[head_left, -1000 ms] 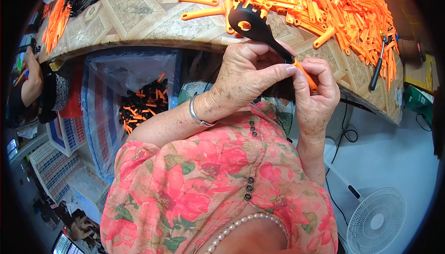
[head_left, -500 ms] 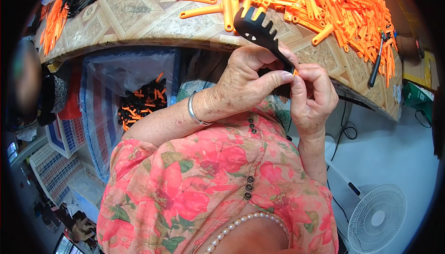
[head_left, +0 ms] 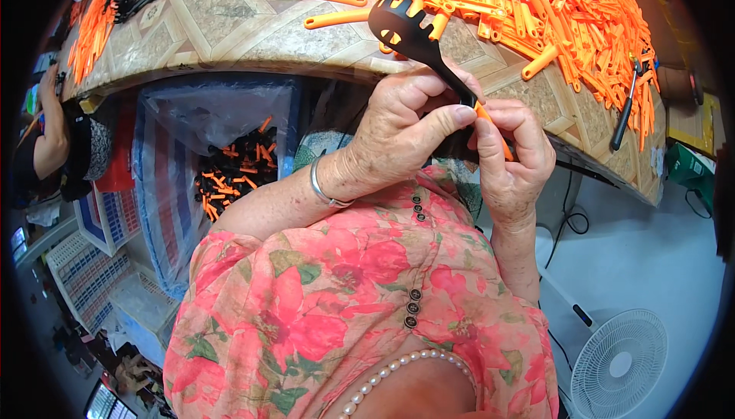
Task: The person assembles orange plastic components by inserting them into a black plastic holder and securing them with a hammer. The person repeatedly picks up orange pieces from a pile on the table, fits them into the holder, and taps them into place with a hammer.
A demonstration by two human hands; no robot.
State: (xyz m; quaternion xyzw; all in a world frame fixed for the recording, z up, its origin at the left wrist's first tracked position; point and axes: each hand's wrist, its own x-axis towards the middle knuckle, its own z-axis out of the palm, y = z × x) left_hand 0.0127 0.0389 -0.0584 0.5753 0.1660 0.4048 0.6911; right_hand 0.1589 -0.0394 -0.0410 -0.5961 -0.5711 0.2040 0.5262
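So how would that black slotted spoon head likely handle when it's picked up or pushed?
The black spoon head probably stays stiff: it juts out unsupported from the left hand without drooping. Likely light, since fingertips alone carry it. The right hand pinches the orange handle at its stem, so the joint may wobble.

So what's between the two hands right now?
In the head view, left hand and right hand pinch an orange handle joined to the black spaghetti server.

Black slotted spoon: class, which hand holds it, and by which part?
The left hand grips the black spoon by its neck, below the slotted head. The right hand pinches the orange handle at its lower end.
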